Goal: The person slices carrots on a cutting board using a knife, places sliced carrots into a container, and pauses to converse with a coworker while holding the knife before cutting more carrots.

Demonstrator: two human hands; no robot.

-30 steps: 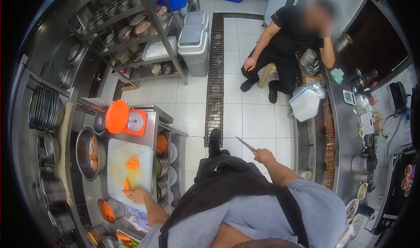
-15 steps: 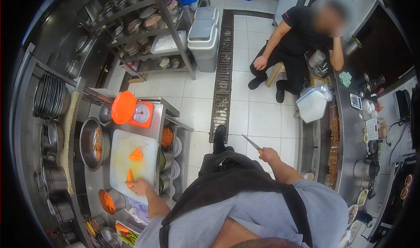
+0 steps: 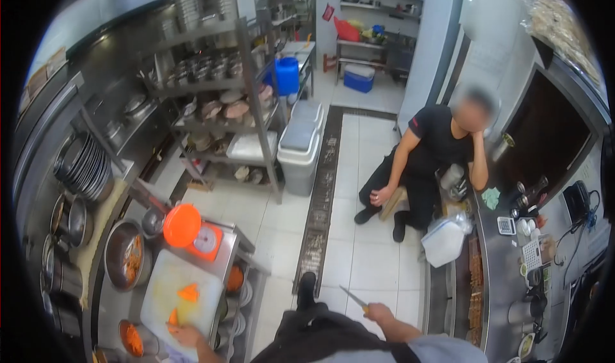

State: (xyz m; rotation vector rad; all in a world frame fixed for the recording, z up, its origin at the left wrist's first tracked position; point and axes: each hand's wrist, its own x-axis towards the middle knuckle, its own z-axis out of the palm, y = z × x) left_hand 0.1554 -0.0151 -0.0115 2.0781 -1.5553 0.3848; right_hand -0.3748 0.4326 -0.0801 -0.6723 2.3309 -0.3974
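Pointing knife (image 3: 353,298) forward-left in clenched right fingers (image 3: 374,312), left fingers (image 3: 177,330) grasping carrot (image 3: 173,316), long axis forward

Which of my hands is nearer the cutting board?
Left. Your left hand is over the cutting board; your right hand is off to its right, holding a knife.

From afar I see a cutting board (image 3: 161,289), an orange scale (image 3: 206,240), 2 bowls (image 3: 116,251) and a pot (image 3: 150,342) on the steel counter (image 3: 114,304).
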